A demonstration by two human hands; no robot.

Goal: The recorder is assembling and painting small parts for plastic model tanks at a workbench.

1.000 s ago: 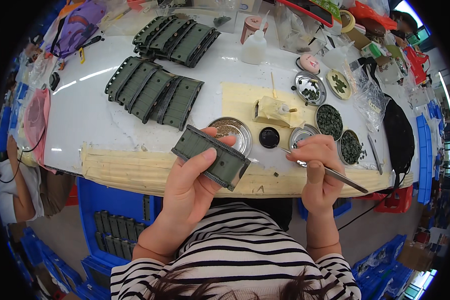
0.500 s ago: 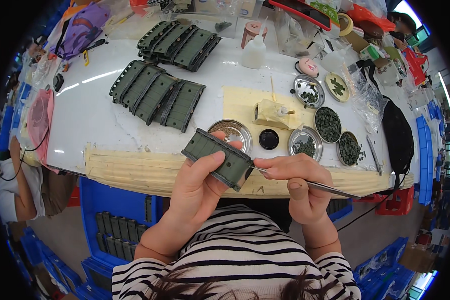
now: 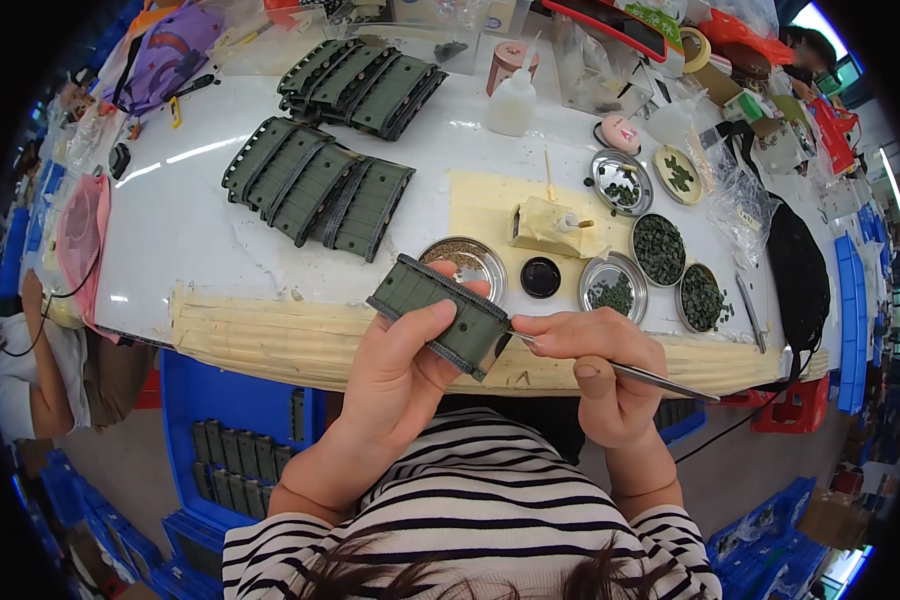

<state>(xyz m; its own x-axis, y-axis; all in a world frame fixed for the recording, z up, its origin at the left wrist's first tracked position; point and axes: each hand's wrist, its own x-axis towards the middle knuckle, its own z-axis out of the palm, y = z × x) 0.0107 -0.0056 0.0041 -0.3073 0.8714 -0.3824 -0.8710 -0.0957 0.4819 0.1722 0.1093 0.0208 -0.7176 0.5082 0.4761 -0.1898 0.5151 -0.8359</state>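
Note:
Between the thumb and fingers of my left hand (image 3: 400, 360) is a dark green panel (image 3: 425, 300) with ribbed grey edges and a small round hole, tilted above the table's front edge. My right hand (image 3: 610, 365) grips metal tweezers (image 3: 660, 381), whose tip meets the panel's right edge. Whether the tip pinches anything is too small to tell. Just beyond the panel lies a steel dish (image 3: 490, 262) of tiny brown pieces. A black round cap (image 3: 540, 278) and a steel dish (image 3: 638, 300) of green bits sit beside it.
Stacked green panels (image 3: 320, 185) lie at the back left. Round tins of dark green chips (image 3: 658, 250) stand right, near a second pair of tweezers (image 3: 750, 312). A white squeeze bottle (image 3: 511, 105) and a tape-wrapped block (image 3: 545, 228) stand farther back. Below left is a blue crate (image 3: 185, 400).
The view has shifted very slightly. Both hands keep nearly the same pose, with the tweezers' tip still at the panel's right edge.

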